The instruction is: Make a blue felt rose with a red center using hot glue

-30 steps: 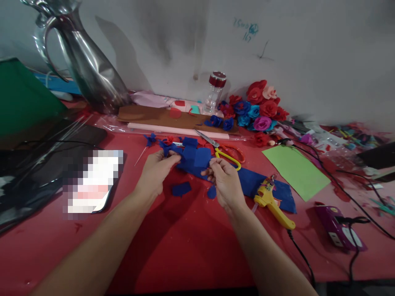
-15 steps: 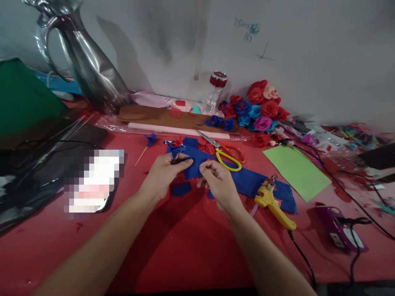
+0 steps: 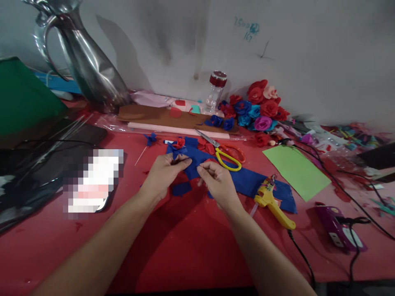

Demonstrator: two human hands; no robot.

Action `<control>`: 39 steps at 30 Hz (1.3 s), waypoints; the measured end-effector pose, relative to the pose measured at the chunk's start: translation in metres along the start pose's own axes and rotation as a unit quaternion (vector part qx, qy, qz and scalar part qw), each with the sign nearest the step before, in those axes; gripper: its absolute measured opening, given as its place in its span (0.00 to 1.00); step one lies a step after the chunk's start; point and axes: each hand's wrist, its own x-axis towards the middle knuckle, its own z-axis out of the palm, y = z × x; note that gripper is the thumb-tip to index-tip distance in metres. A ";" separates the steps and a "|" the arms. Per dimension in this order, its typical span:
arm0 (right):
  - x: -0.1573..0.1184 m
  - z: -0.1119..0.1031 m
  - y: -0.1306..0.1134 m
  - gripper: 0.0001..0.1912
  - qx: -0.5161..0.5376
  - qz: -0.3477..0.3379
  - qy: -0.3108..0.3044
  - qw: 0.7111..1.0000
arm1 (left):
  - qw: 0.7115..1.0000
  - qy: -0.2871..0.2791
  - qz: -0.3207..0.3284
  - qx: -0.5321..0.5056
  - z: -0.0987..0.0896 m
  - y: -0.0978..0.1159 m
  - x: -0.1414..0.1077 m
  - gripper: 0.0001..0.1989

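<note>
My left hand (image 3: 165,172) is closed in a pinch, with a sliver of dark blue paper (image 3: 184,158) at its fingertips. Just beyond its knuckles is a blue paper flower (image 3: 177,149) with a red paper flower (image 3: 179,142) behind it. My right hand (image 3: 217,177) is also pinched, a short gap to the right, and what its fingertips hold is too small to name. Below both hands lies a long blue paper strip (image 3: 247,181), with a small blue cut piece (image 3: 181,189) nearer me. Scissors (image 3: 226,158) with yellow and orange handles rest on the strip.
A yellow glue gun (image 3: 271,205) with a cord lies right of my right hand. Further right are a green sheet (image 3: 298,170) and a purple device (image 3: 339,228). A phone (image 3: 95,181) lies left, a metal pitcher (image 3: 89,61) and paper roses (image 3: 259,105) stand behind.
My right hand has shifted slightly left, closer to my left hand. The blue paper at my left fingertips shows less than before. Other things on the table have stayed put.
</note>
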 end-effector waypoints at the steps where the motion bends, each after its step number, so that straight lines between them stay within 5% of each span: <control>1: 0.000 0.000 0.000 0.11 0.000 0.000 0.001 1.000 | 1.000 0.005 0.001 -0.002 0.000 -0.001 0.000 0.11; 23: 0.000 -0.001 0.004 0.06 0.035 -0.015 0.028 0.999 | 0.999 -0.048 -0.025 -0.003 0.000 0.000 -0.004 0.12; 39: -0.004 0.000 0.001 0.07 -0.031 -0.058 0.046 0.997 | 0.999 -0.044 -0.021 0.008 0.002 0.002 -0.005 0.10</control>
